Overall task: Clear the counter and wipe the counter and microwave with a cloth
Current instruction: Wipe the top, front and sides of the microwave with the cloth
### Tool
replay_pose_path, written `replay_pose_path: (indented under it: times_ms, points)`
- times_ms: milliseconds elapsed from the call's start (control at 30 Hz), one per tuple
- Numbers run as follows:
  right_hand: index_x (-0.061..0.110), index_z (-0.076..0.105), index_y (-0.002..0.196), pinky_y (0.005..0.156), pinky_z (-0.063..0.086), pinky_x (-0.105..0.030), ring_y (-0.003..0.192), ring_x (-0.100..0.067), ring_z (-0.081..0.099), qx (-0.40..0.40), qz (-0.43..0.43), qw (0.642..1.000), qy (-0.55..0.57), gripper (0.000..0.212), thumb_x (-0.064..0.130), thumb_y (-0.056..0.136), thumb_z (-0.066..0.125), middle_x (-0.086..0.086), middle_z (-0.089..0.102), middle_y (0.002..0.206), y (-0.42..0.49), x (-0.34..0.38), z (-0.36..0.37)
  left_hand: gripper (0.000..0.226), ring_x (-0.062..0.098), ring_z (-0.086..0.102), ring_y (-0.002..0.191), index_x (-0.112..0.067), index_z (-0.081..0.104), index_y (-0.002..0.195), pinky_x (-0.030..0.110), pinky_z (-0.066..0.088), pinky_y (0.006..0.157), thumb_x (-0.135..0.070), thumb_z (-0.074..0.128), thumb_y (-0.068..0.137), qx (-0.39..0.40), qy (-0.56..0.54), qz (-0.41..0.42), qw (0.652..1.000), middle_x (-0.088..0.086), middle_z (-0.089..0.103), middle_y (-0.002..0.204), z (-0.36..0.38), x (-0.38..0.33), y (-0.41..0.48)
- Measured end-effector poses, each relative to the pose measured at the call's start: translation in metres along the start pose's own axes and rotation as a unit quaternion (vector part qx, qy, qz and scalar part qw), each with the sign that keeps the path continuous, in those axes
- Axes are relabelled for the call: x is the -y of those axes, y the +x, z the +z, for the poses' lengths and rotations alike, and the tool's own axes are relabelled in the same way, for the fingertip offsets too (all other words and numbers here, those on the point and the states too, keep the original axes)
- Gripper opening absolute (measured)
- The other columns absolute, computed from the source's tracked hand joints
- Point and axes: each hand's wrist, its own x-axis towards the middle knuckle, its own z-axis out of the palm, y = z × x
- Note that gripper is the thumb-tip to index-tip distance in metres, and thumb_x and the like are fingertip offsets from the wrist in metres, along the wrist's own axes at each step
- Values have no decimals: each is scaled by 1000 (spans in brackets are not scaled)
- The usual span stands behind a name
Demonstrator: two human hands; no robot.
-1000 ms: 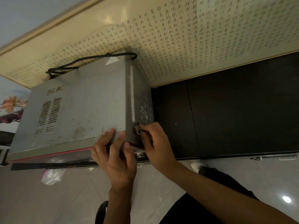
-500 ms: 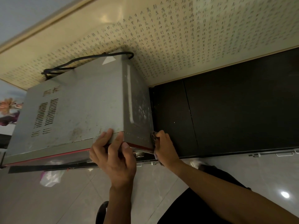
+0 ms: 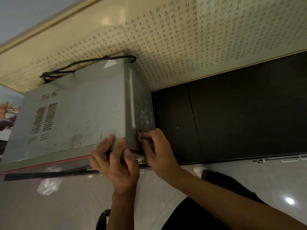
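A grey, stained microwave (image 3: 79, 113) stands on the black counter (image 3: 240, 117), seen from above. My left hand (image 3: 116, 165) clasps its top front edge near the right corner, fingers curled over the metal. My right hand (image 3: 159, 151) presses a small dark cloth (image 3: 139, 134) against the microwave's right side, low and close to the front corner. Most of the cloth is hidden under my fingers.
A black power cord (image 3: 86, 63) loops over the microwave's back against the script-patterned wall (image 3: 182, 39). Below the counter edge lie a tiled floor, a crumpled plastic bag (image 3: 48, 185) and my white shoe (image 3: 198, 170).
My right hand slid the cloth down toward the microwave's lower front corner, then back up along its right side. My left hand kept its hold on the front edge.
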Motion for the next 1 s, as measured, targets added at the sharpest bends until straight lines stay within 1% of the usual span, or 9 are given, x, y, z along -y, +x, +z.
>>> replay_pose_path:
  times_ms: [100,200,267,400,467,533,667,833,1000]
  points:
    - [11,55,118,78,55,-31,93,-15,59,-25,-134,990,-33,16,19,104,54,-7,54,110,1,17,8,18,38,58,97,-10,60,102,35,36,91,-20,46,97,-11,9,4,1000,26,65,105,2,2,0]
    - [13,53,123,78,55,-31,97,-16,59,-40,-184,981,-57,21,17,103,56,-12,54,115,-3,4,11,19,39,57,95,-10,60,102,36,37,91,-21,46,98,-15,8,13,1000,24,64,108,2,3,0]
    - [15,50,125,82,57,-29,104,-15,60,-27,-151,987,-54,20,19,105,52,-11,52,121,-9,-17,11,19,42,56,94,-10,61,103,35,37,92,-21,46,97,-14,5,13,1000,23,63,109,2,2,0]
    - [27,44,124,83,59,-33,102,-14,60,22,17,994,-106,34,52,103,35,1,47,125,-19,-50,5,22,48,56,91,-10,61,102,40,39,90,-25,44,99,-10,7,-2,1000,30,64,103,3,0,0]
    - [35,40,115,80,60,-36,96,-12,60,45,92,977,-189,18,42,99,43,7,46,118,-20,-72,2,22,47,56,92,-10,61,102,44,40,86,-23,45,99,-10,8,-3,1000,29,63,104,3,0,0]
    - [35,38,104,71,61,-39,86,-18,65,72,189,961,-188,19,25,98,53,4,50,112,-16,-87,-1,21,45,55,93,-10,61,102,46,41,85,-22,45,97,-10,9,1,1000,28,63,104,3,0,0]
    - [19,46,98,65,50,-21,81,-17,63,28,311,946,-85,8,21,105,44,-5,61,93,-5,-91,-11,20,43,56,91,-10,60,103,40,39,86,-21,45,96,-13,7,11,1000,22,61,108,3,0,1]
    - [20,54,101,67,43,-13,86,-8,62,-56,310,949,-20,7,17,104,49,1,64,97,21,-91,-7,19,40,55,94,-10,59,104,38,38,87,-21,46,95,-11,4,10,1000,21,60,109,3,0,2]
    - [24,59,98,81,53,-29,95,-10,64,-80,208,975,17,11,20,103,50,1,64,102,23,-70,-3,19,44,57,91,-9,59,103,36,38,90,-17,47,92,-14,12,19,1000,22,60,108,2,0,2]
